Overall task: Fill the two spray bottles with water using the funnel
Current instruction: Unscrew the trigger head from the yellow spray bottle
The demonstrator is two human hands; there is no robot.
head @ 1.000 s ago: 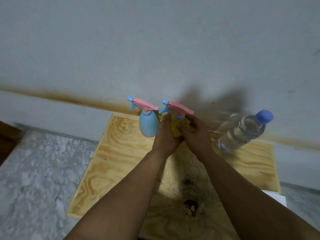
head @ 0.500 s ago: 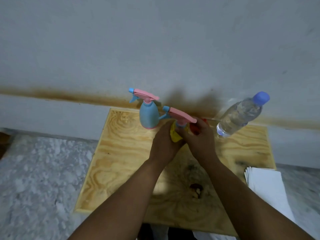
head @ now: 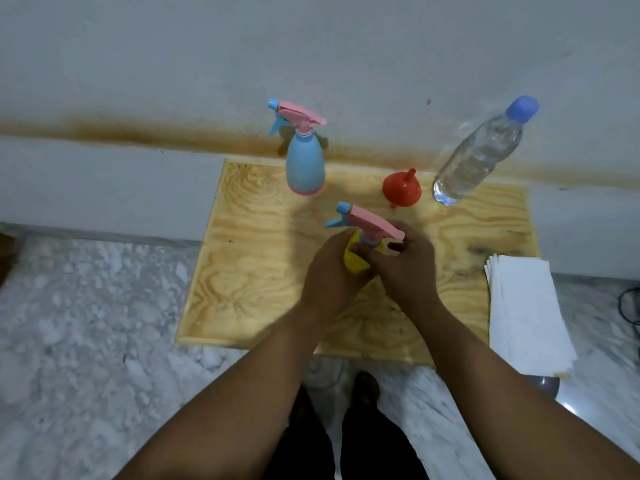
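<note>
A yellow spray bottle [head: 353, 259] with a pink and blue trigger head [head: 367, 223] stands near the middle of the wooden board [head: 249, 271]. My left hand [head: 332, 271] wraps around its yellow body. My right hand [head: 405, 265] has its fingers at the blue collar under the trigger head. A blue spray bottle [head: 304, 164] with the same kind of head stands at the back of the board. A red funnel [head: 402, 190] lies upside down, spout up, to its right. A clear water bottle [head: 479, 154] with a blue cap stands at the back right.
The board lies on a marble floor [head: 86, 323] against a white wall with a brown stain. A stack of white paper [head: 526, 306] lies at the board's right edge, with a grey object just beyond its near corner. My legs and feet show below the board.
The yellow bottle has come toward me from beside the blue bottle to the board's middle, both hands still on it. The view has tilted down, so the funnel shows.
</note>
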